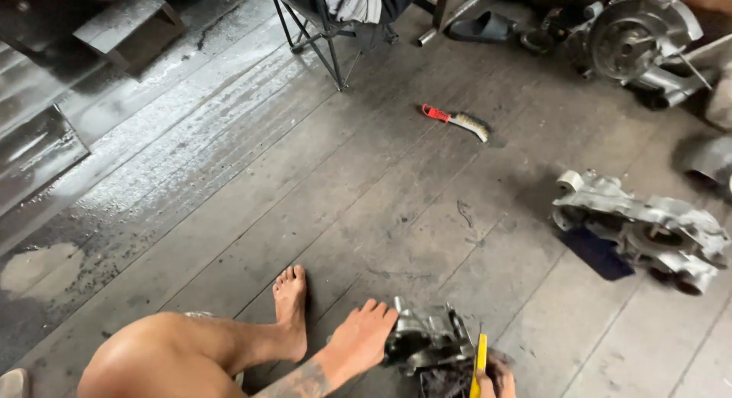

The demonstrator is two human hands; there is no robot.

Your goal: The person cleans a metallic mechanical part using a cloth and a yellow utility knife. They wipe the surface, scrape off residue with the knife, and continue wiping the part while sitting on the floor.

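No packages, labels, signs or screens show anywhere in this view.

Grimy grey metal engine part (425, 341) sits upright on the wooden floor.

there is one view only, from a camera worn on the person's head. it looks down and forward over a wooden plank floor (252, 177), tilted so the boards run on a slant. the left hand (364, 338) and the right hand (496, 379) sit at the very bottom edge, close under the lens, the right one partly cut off. ahead of the hands, farther from the camera, lies a wire brush (460, 121). a folding chair (335, 24) stands well beyond the hands at the top edge.
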